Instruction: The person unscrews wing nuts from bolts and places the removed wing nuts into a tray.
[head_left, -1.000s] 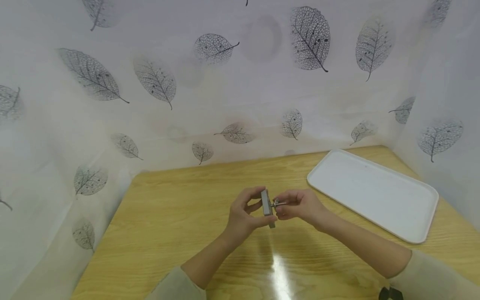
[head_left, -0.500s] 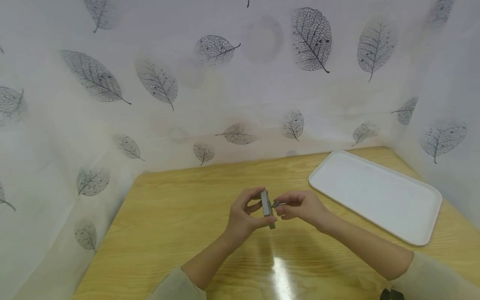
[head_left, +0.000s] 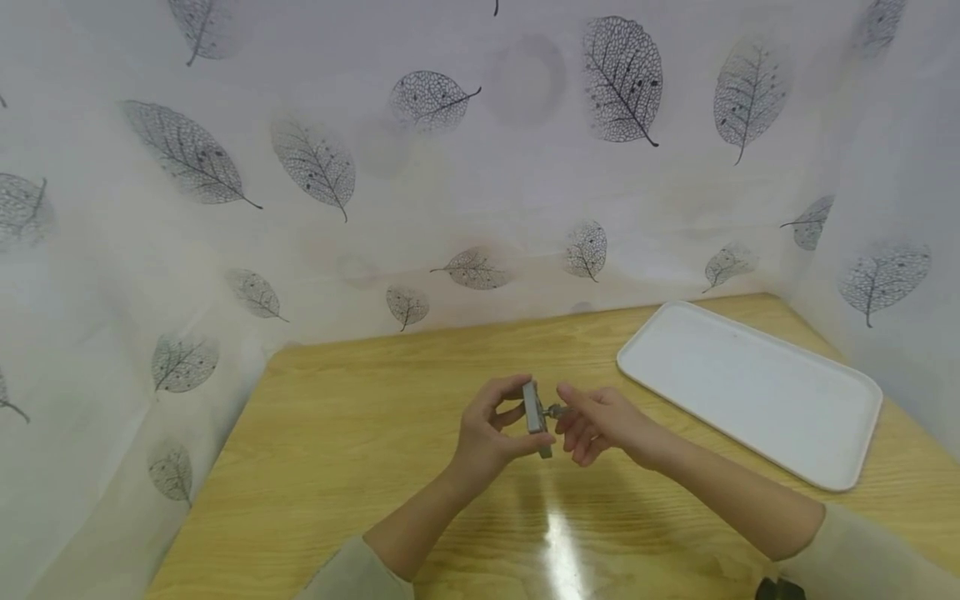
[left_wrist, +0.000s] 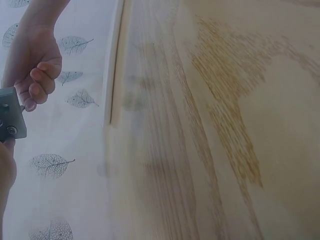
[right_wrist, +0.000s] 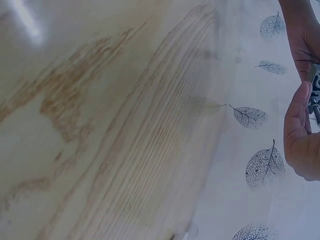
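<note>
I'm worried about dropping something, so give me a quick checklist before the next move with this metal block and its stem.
1. Metal block held by the left hand: ok.
2. Right hand at the metal stem: ok, it covers the outer end.
3. Right hand's pinch on the stem secure: cannot tell, the contact is partly hidden.
4. Block supported by the table: not ok, it is held above it.
5. White tray apart from both hands: ok, it lies to the right.
</note>
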